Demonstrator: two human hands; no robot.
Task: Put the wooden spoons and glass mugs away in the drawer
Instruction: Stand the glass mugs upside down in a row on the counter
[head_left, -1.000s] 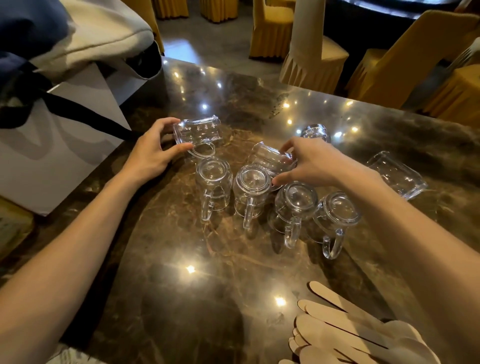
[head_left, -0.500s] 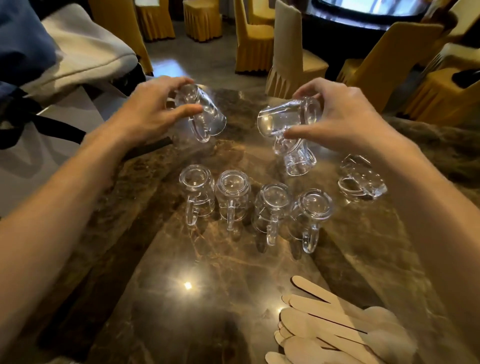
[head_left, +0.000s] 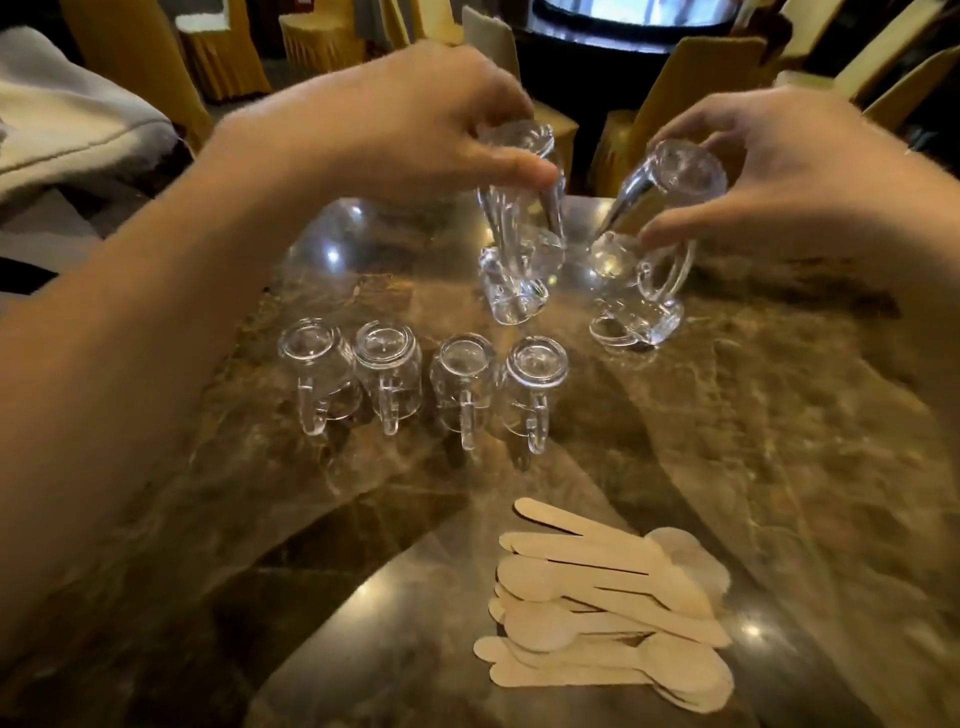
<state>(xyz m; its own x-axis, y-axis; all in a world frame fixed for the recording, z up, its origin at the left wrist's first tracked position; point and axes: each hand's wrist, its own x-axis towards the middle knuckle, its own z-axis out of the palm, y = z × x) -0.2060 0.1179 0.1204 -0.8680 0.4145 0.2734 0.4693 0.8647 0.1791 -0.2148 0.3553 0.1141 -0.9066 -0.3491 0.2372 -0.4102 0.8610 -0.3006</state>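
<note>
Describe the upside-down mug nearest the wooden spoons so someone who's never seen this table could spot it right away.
On the dark marble table, find the row of four glass mugs standing upside down, handles toward the viewer. Take the mug at the row's right end. Unlike its three neighbours, it sits closest to the pile of wooden spoons.

free: tabletop strip (head_left: 395, 499) | bounded by: mug row (head_left: 421, 374) beyond, spoon pile (head_left: 608, 608) nearer
</note>
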